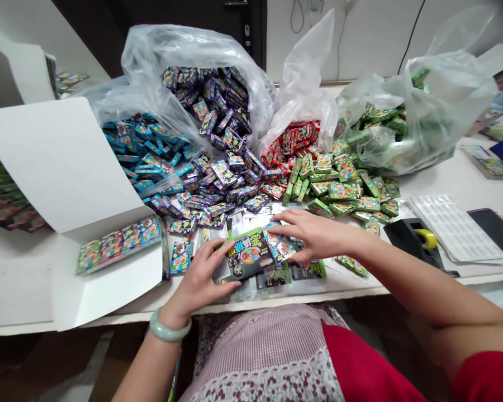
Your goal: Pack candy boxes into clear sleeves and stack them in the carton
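At the table's near edge, my left hand (204, 274) has its thumb and fingers about the left end of a black-and-green printed packet (249, 255). A small blue printed box (278, 245) lies over the packet's right end. My right hand (304, 231) reaches in from the right, its fingertips and thumb closed on that blue box. Beneath them are more flat black-and-green packets (274, 276), partly covered. Another blue box (180, 257) lies just left of my left hand.
Clear plastic bags spill blue boxes (151, 145), purple boxes (224, 173), red boxes (295, 138) and green boxes (343, 178) across the back. An open white carton (113, 296) with a row of boxes stands left. At right are a tape dispenser (414, 240), sticker sheets (452, 226) and a phone (494, 231).
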`<state>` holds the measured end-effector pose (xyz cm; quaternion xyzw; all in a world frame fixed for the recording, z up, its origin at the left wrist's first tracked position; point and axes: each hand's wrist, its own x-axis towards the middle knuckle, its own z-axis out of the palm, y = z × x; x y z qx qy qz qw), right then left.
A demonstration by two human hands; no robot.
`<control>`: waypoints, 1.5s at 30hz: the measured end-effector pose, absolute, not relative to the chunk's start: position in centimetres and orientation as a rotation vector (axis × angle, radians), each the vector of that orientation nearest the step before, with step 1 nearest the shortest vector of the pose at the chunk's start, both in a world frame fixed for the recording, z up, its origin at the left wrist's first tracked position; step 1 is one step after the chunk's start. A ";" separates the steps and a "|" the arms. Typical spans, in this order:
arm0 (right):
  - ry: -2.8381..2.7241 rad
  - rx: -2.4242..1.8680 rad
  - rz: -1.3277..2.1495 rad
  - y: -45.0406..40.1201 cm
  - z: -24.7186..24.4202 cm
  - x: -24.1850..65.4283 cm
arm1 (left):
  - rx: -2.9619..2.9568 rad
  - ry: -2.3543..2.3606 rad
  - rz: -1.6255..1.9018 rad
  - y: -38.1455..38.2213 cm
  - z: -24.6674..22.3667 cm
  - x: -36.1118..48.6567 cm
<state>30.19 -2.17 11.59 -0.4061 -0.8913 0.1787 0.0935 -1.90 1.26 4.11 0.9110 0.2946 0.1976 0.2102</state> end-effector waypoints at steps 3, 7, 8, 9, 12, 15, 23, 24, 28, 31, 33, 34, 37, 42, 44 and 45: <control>-2.695 -1.227 0.485 -1.4 11.9 30.0 | 2.520 0.796 0.527 1.1 4.4 -1.5; -2.676 -1.219 0.462 -0.9 11.8 29.7 | 2.467 0.799 0.547 1.1 4.6 -1.0; -2.660 -1.218 0.478 -0.7 11.6 29.6 | 2.451 0.800 0.547 1.1 4.6 -0.9; -2.639 -1.215 0.507 -0.6 11.4 29.5 | 2.437 0.798 0.546 1.2 4.6 -0.8; -2.524 -1.158 0.666 -0.4 10.5 29.1 | 2.395 0.815 0.550 1.2 4.3 -0.4; -2.294 -1.142 0.748 -0.6 9.3 28.9 | 2.374 0.908 0.637 0.9 4.0 -0.3; -1.872 -1.364 0.820 -2.5 7.2 27.2 | 2.479 0.993 0.751 0.3 3.4 -0.3; -1.829 -1.366 0.872 -2.5 7.0 26.8 | 2.484 1.010 0.771 0.3 3.3 -0.2; -1.594 -1.345 1.109 -2.4 6.4 25.6 | 2.472 1.101 0.844 -0.2 3.6 0.5; -1.389 -1.264 1.195 -2.5 6.7 25.3 | 2.360 1.147 0.837 -0.9 4.8 1.3; -1.311 -1.202 1.135 -2.6 7.6 25.4 | 2.133 1.116 0.863 -1.1 5.8 2.1; -1.293 -1.174 1.093 -2.7 8.1 25.5 | 1.985 1.083 0.901 -1.2 6.3 2.6; -1.217 -1.134 0.987 -3.0 9.1 25.6 | 1.605 0.964 1.006 -1.2 6.8 4.3; -0.899 -1.184 0.920 -5.0 6.8 24.6 | 1.431 0.826 0.916 -2.8 5.3 5.7; -0.851 -1.219 0.945 -6.1 5.4 24.1 | 1.438 0.792 0.849 -3.5 4.5 5.2; -0.860 -1.239 0.949 -6.5 4.9 24.0 | 1.453 0.783 0.815 -3.7 4.2 4.8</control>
